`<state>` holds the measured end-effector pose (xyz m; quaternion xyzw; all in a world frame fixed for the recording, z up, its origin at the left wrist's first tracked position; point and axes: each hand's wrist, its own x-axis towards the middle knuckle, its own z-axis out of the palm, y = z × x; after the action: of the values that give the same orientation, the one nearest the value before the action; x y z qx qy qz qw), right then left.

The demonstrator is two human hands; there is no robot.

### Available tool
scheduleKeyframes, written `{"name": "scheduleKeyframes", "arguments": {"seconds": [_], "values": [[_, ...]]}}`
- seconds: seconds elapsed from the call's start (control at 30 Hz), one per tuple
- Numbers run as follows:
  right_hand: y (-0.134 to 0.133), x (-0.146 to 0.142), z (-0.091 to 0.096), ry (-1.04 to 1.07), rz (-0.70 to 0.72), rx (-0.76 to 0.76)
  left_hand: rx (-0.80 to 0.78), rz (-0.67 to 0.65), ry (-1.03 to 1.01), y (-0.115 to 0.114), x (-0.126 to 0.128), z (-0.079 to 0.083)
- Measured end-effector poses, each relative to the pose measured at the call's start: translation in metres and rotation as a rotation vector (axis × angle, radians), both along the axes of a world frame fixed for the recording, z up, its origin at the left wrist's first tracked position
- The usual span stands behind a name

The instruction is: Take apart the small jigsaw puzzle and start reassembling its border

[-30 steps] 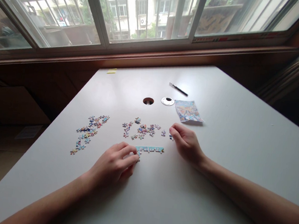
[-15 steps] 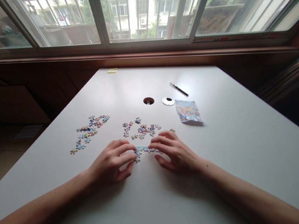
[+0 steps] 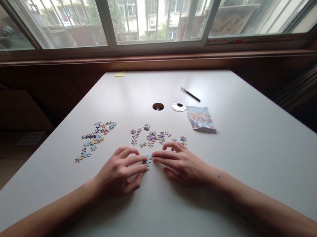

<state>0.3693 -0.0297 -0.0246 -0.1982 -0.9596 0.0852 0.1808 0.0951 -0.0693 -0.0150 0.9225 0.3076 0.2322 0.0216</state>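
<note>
A small section of joined jigsaw pieces [image 3: 147, 162] lies flat on the table between my hands, its top edge light blue. My left hand [image 3: 121, 170] rests at its left side, fingers apart and fingertips on the pieces. From the right, my right hand [image 3: 182, 163] reaches over with stretched fingers, the tips at the section's upper right end. Its fingers hide whatever part of the strip lies beneath them. Just beyond both hands, loose jigsaw pieces [image 3: 152, 135] are scattered in a loose group.
Another pile of jigsaw pieces [image 3: 94, 138] spreads over the left of the white table [image 3: 257, 151]. Farther back are a cable hole [image 3: 158, 106], its round cover [image 3: 179, 107], a pen [image 3: 191, 94] and a creased picture sheet [image 3: 201, 117]. Yellow tape [image 3: 119, 74] marks the far edge, below the window.
My right hand has slid left and its fingers have straightened, covering more of the blue strip. Loose pieces behind it are now uncovered. My left hand has barely moved.
</note>
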Motion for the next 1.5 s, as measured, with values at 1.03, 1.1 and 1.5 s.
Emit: {"name": "scheduleKeyframes", "arguments": {"seconds": [1.03, 1.1, 1.5], "values": [[0.001, -0.001, 0.0, -0.047, 0.019, -0.048, -0.161, -0.059, -0.039, 0.002, 0.002, -0.001], [0.001, 0.0, 0.0, -0.034, 0.019, -0.059, -0.178, -0.051, -0.067, 0.003, 0.002, -0.001], [0.011, 0.004, 0.003, 0.14, 0.056, -0.273, -0.301, -0.054, -0.208, 0.007, -0.002, 0.004]]}}
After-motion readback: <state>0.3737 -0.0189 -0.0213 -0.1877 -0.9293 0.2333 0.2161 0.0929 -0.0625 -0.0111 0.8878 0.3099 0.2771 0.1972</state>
